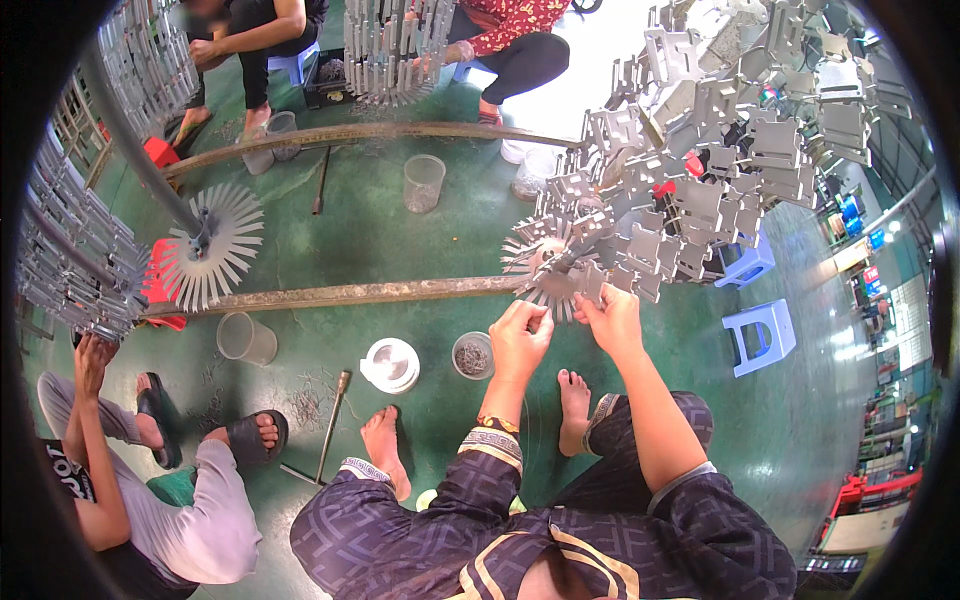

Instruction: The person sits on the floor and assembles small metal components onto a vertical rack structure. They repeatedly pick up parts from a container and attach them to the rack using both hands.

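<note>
In front of me stands a rack hung with many flat grey metal brackets (655, 248), its lower end a ring of thin radiating metal strips (545, 262). My right hand (613, 322) is raised to the lowest brackets, thumb and fingers closed on the edge of a small metal bracket (591, 282). Just left of it, my left hand (522, 340) has its fingers curled together beside the strips. Whatever it pinches is too small to make out. Below my left hand sits a clear cup of small metal pieces (473, 356).
A white round container (390, 366) and a long-handled T-shaped tool (333, 425) lie left of my feet. A horizontal bar (380, 292) crosses the floor ahead. Blue stools (758, 337) stand at right. A co-worker's hands (92, 362) work on another rack at left; more people sit beyond.
</note>
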Available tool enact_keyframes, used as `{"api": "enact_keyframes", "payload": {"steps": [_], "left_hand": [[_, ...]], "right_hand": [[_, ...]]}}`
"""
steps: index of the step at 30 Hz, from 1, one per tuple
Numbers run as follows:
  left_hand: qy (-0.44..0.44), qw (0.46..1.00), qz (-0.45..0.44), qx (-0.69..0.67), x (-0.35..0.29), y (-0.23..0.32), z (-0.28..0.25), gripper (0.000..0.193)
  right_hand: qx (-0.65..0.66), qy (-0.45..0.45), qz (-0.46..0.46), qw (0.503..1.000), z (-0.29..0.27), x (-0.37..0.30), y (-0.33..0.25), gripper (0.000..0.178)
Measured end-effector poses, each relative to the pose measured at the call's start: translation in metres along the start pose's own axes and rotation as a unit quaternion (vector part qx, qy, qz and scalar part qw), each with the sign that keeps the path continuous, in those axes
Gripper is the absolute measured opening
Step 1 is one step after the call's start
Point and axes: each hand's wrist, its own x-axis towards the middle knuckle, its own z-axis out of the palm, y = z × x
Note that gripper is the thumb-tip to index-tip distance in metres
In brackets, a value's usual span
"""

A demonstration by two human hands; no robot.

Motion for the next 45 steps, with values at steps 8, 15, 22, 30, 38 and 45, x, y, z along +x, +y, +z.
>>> {"api": "enact_keyframes", "payload": {"steps": [8, 15, 22, 30, 38, 45], "left_hand": [[0.033, 0.965, 0.176, 0.191, -0.007, 0.009, 0.01, 0.02], [0.019, 0.955, 0.178, 0.238, -0.017, -0.002, 0.016, 0.021], [0.033, 0.956, 0.159, 0.245, -0.02, -0.008, 0.02, 0.02], [0.028, 0.977, 0.122, 0.174, -0.017, -0.017, 0.019, 0.014], [-0.046, 0.999, 0.003, 0.028, -0.02, -0.021, 0.01, 0.022], [-0.068, 0.996, -0.039, -0.052, -0.017, -0.011, 0.006, 0.028]], "right_hand": [[0.028, 0.007, 0.032, 0.999, 0.003, -0.002, 0.002, 0.016], [0.079, 0.005, 0.049, 0.996, 0.005, -0.004, -0.001, 0.012], [0.088, -0.055, 0.061, 0.993, 0.006, -0.001, 0.002, 0.016], [0.158, -0.099, 0.078, 0.979, 0.005, 0.002, 0.003, 0.018], [0.147, -0.087, 0.118, 0.978, 0.004, 0.007, 0.008, 0.016], [0.142, -0.1, 0.121, 0.977, 0.001, 0.008, 0.003, 0.014]]}}
